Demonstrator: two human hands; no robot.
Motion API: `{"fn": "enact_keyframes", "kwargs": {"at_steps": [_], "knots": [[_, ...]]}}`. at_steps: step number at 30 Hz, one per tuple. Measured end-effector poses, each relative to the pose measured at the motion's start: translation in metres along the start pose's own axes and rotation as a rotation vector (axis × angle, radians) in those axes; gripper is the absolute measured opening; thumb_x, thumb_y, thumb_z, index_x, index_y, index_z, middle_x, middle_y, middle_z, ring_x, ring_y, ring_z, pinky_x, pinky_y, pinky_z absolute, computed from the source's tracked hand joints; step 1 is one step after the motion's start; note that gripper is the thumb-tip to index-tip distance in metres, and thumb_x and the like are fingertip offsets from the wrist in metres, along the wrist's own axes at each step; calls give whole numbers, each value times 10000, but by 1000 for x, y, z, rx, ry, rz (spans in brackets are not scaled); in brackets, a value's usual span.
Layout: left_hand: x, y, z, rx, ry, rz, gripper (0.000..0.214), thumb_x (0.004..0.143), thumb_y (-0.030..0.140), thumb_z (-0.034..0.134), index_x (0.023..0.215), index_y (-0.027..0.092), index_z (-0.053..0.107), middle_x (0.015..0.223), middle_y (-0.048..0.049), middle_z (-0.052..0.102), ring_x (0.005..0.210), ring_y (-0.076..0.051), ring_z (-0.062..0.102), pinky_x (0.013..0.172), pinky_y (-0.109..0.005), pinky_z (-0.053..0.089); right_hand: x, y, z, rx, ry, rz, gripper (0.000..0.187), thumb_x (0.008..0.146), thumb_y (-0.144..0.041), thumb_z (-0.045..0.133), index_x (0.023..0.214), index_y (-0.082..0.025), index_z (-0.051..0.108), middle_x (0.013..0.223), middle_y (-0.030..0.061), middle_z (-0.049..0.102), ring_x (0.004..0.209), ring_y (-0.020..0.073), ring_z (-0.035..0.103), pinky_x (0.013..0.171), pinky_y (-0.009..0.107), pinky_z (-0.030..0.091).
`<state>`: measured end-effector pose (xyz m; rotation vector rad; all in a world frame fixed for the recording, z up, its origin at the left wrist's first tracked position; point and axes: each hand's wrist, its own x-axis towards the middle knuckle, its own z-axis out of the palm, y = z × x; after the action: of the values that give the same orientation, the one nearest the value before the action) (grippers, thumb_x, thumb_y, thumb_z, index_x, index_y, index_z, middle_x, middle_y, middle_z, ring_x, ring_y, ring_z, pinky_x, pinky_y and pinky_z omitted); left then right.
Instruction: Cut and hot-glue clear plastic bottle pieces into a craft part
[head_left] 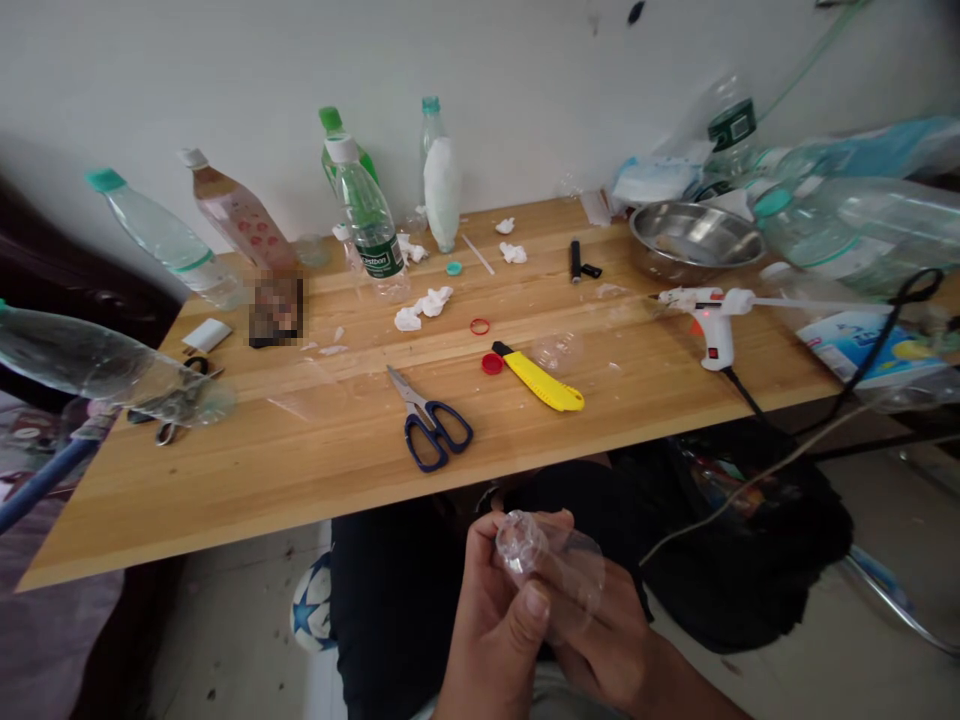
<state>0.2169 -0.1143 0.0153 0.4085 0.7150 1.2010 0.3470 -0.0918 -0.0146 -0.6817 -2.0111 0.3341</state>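
Note:
Both hands hold a clear plastic bottle piece over my lap, below the table's front edge. Its narrower, ridged end points up and away from me. My left hand wraps its left side, thumb pressed against it near the narrow end. From the right, my right hand grips the wider part, some fingers showing through the plastic. On the table ahead lie scissors with dark blue handles, a yellow utility knife, a red bottle cap and a red ring.
A white glue gun with a cord stands at the table's right, by a metal bowl. Several bottles line the back and left, including a labelled one. Crumpled tissue lies mid-table. A ball sits on the floor.

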Motion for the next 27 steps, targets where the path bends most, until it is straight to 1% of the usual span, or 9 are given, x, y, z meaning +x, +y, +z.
{"fn": "enact_keyframes", "kwargs": {"at_steps": [4, 7, 12, 17, 20, 23, 27], "knots": [[0, 1, 2, 2, 4, -2, 485, 788, 471, 791, 1157, 249, 566, 1245, -108, 675, 1209, -291, 614, 1060, -441, 431, -3, 3, 0, -17, -6, -17, 468, 982, -125, 435, 1441, -105, 524, 1266, 190, 692, 1101, 275, 715, 911, 429, 621], [1, 2, 3, 9, 7, 4, 466, 799, 462, 784, 1146, 244, 563, 1229, -106, 680, 1203, -284, 619, 1058, -435, 436, -7, 5, 1, -18, -24, -12, 495, 966, -95, 447, 1458, -103, 500, 1281, 187, 685, 1181, 286, 670, 957, 446, 601], [1, 1, 1, 9, -8, -2, 466, 803, 421, 794, 1150, 250, 535, 1233, -95, 690, 1213, -252, 626, 1086, -417, 419, -11, 9, 0, 43, -53, -33, 463, 948, -82, 485, 1406, -66, 545, 1266, 201, 694, 1303, 322, 572, 998, 492, 574], [1, 2, 0, 7, -10, -2, 458, 805, 422, 793, 1127, 243, 521, 1213, -106, 702, 1165, -256, 655, 1059, -433, 444, -11, 12, 0, 44, -50, -63, 435, 942, -76, 516, 1374, -74, 568, 1234, 192, 711, 1323, 319, 557, 995, 499, 575], [2, 5, 0, 36, 5, 3, 441, 816, 417, 783, 1125, 243, 522, 1202, -106, 704, 1149, -256, 662, 1021, -411, 468, -14, 13, 1, 53, -80, -55, 462, 952, -72, 494, 1412, -72, 534, 1263, 190, 697, 1331, 320, 548, 1017, 510, 559], [3, 6, -1, 74, 4, -1, 446, 810, 401, 793, 1127, 243, 522, 1198, -102, 706, 1126, -243, 672, 982, -377, 488, -16, 13, 2, 47, -90, -71, 494, 956, -57, 460, 1449, -48, 492, 1303, 212, 669, 1336, 328, 541, 1043, 527, 534], [3, 7, -1, 74, 20, 0, 458, 797, 408, 805, 1116, 231, 526, 1187, -104, 711, 1144, -242, 664, 999, -374, 483, -15, 13, 3, 35, -69, -72, 535, 947, -58, 478, 1481, -39, 449, 1307, 213, 667, 1348, 337, 524, 1061, 524, 521]]}}
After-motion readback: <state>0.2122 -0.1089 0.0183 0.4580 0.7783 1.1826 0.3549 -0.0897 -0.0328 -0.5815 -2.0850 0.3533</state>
